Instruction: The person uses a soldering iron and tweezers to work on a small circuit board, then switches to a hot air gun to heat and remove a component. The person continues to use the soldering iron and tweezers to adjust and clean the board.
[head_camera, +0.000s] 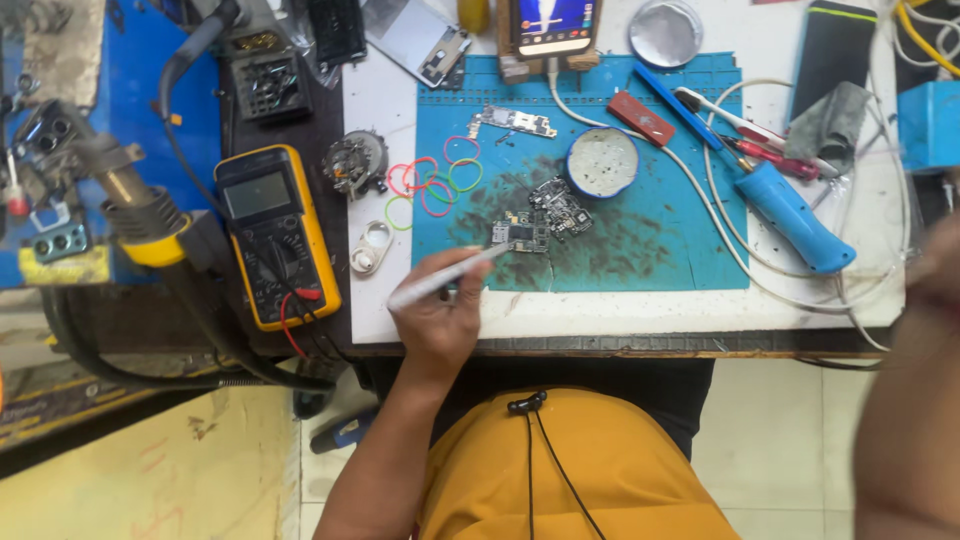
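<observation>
1. Left hand (440, 320): at the near table edge, fingers pinched around silver tweezers (448, 277) whose tips reach up to a small circuit board (520, 236).
2. Right hand (935, 270): blurred at the frame's right edge; whether it is spread or closed cannot be told.
3. Circuit board: lying on the blue work mat (650, 250), just beside a second, darker board (562, 208).
4. Left of the mat: coloured rubber bands (435, 185); further left, a yellow multimeter (275, 235).
5. Further back: round white tin (602, 162); blue soldering iron (790, 212) to its right.
</observation>
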